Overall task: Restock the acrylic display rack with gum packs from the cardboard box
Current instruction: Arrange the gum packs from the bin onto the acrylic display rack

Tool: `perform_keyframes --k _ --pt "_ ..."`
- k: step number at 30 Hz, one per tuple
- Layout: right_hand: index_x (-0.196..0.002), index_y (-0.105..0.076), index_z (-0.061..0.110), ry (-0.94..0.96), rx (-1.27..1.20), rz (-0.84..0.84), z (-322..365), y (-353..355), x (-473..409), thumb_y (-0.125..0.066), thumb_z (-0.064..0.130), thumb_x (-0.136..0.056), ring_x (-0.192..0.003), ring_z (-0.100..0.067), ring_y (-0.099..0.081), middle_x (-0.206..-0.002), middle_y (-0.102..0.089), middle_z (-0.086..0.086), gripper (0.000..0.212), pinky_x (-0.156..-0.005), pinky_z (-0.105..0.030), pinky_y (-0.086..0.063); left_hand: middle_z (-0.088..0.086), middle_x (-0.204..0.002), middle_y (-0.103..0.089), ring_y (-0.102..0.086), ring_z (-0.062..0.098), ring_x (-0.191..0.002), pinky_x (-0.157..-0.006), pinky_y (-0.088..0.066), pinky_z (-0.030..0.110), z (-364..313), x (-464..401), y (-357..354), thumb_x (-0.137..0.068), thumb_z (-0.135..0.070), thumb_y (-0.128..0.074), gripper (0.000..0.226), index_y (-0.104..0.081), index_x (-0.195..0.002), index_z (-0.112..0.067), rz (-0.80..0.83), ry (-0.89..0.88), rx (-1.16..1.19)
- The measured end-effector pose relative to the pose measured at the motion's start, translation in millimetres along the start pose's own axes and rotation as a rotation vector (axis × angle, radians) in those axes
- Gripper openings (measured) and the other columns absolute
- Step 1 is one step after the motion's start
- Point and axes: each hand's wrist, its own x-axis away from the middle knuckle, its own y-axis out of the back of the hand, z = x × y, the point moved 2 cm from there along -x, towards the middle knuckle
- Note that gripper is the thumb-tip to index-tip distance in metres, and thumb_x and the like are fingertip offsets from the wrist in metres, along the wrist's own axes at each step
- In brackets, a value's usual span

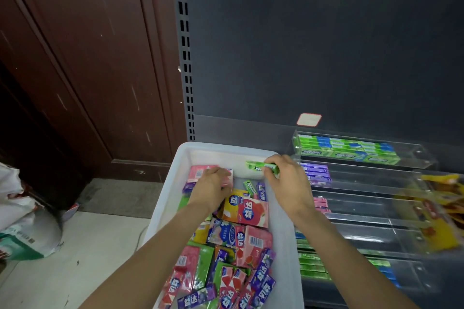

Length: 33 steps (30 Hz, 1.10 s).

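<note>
Two hands work over the white bin [163, 198]: right hand [288, 183] pinches one green gum stick [261, 167], left hand [213, 187] rests fingers-down on a pink pack [198, 173]. The acrylic rack [376, 183] stands just right; its lower tiers are blurred.

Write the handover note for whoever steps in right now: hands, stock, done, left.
Right hand: pinches a green gum stick pack above the far end of the white bin.
Left hand: down among the packs, resting on a pink pack; grip unclear.
Acrylic rack, right of the bin: top row holds green and blue packs, the next some purple, the third a few pink; most of those rows is bare.
Left: place the green pack, then keep restocking; the bin holds many mixed packs.
</note>
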Motion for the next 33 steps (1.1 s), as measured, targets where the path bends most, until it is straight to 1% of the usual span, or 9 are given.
perform_keyframes --k 4,7,11,15,20,25,28,30,33 --pt "-0.101 -0.068 0.009 -0.024 -0.107 -0.034 -18.7 13.4 -2.3 -0.062 0.014 -0.088 -0.072 -0.008 -0.052 -0.096 -0.064 -0.005 0.015 -0.064 -0.012 -0.036 0.006 -0.129 -0.051 -0.045 0.022 -0.119 -0.102 -0.037 0.029 -26.6 -17.5 -15.1 -0.092 -0.012 -0.053 0.034 -0.055 -0.126 -0.011 0.081 -0.127 0.004" --pt "-0.096 -0.069 0.009 -0.019 -0.153 -0.105 -29.9 23.2 -0.3 -0.065 0.012 -0.086 -0.068 0.001 -0.049 -0.091 -0.065 -0.001 0.011 -0.064 -0.004 -0.037 0.005 -0.133 -0.048 -0.043 0.022 -0.122 -0.103 -0.038 0.035 -34.9 -35.1 -27.5 -0.093 -0.015 -0.052 0.037 -0.052 -0.13 -0.013 0.147 -0.128 -0.048" --pt "-0.095 -0.07 0.012 -0.039 -0.15 -0.153 -46.0 31.5 2.0 -0.065 0.015 -0.087 -0.07 -0.002 -0.053 -0.092 -0.064 0.005 0.01 -0.067 -0.007 -0.042 0.008 -0.13 -0.052 -0.05 0.025 -0.117 -0.099 -0.042 0.037 -34.1 -52.0 -45.1 -0.092 -0.026 -0.054 0.038 -0.053 -0.129 -0.014 0.279 -0.099 -0.141" --pt "-0.095 -0.07 0.011 -0.036 -0.157 -0.168 -56.5 30.6 2.8 -0.067 0.014 -0.085 -0.074 -0.011 -0.059 -0.092 -0.064 0.004 0.011 -0.071 -0.028 -0.053 0.007 -0.121 -0.059 -0.055 0.026 -0.11 -0.096 -0.044 0.042 -41.8 -55.8 -60.8 -0.088 -0.035 -0.06 0.042 -0.054 -0.124 -0.015 0.355 -0.136 -0.253" --pt "-0.095 -0.071 0.01 -0.007 -0.143 -0.175 -60.2 30.9 1.7 -0.069 0.013 -0.083 -0.073 -0.003 -0.051 -0.091 -0.066 0.002 0.012 -0.068 -0.012 -0.043 0.001 -0.135 -0.048 -0.039 0.024 -0.126 -0.108 -0.03 0.047 -41.6 -62.6 -68.9 -0.084 -0.04 -0.063 0.054 -0.048 -0.133 -0.025 0.364 -0.149 -0.342" --pt "-0.093 -0.071 0.009 0.005 -0.159 -0.184 -61.7 29.8 1.2 -0.07 0.012 -0.082 -0.072 -0.001 -0.05 -0.091 -0.066 0.002 0.011 -0.069 -0.016 -0.045 0.001 -0.115 -0.059 -0.049 0.021 -0.11 -0.098 -0.041 0.038 -42.5 -59.4 -69.2 -0.08 -0.029 -0.07 0.034 -0.062 -0.112 -0.021 0.252 -0.115 -0.225" --pt "-0.094 -0.071 0.01 0.0 -0.169 -0.178 -61.5 29.5 2.5 -0.07 0.012 -0.083 -0.07 -0.002 -0.05 -0.091 -0.066 0.002 0.011 -0.07 -0.021 -0.049 0.004 -0.104 -0.063 -0.057 0.019 -0.093 -0.079 -0.048 0.022 -45.4 -52.5 -60.5 -0.083 -0.012 -0.068 0.021 -0.062 -0.102 -0.01 0.174 -0.057 0.075" --pt "-0.095 -0.071 0.011 -0.025 -0.187 -0.161 -61.5 30.6 3.3 -0.068 0.014 -0.084 -0.069 0.002 -0.051 -0.091 -0.065 0.002 0.012 -0.069 -0.017 -0.047 0.003 -0.091 -0.063 -0.057 0.017 -0.084 -0.062 -0.041 0.008 -49.4 -45.5 -47.1 -0.084 -0.004 -0.066 0.011 -0.06 -0.092 -0.009 0.092 -0.033 0.247" --pt "-0.097 -0.07 0.013 -0.085 -0.214 -0.123 -61.7 34.6 5.7 -0.066 0.017 -0.086 -0.063 0.0 -0.051 -0.086 -0.065 0.002 0.012 -0.06 -0.005 -0.038 -0.003 -0.084 -0.061 -0.056 0.011 -0.077 -0.058 -0.041 0.003 -58.5 -31.3 -22.2 -0.085 -0.006 -0.065 0.009 -0.06 -0.089 -0.011 -0.077 -0.06 0.382"
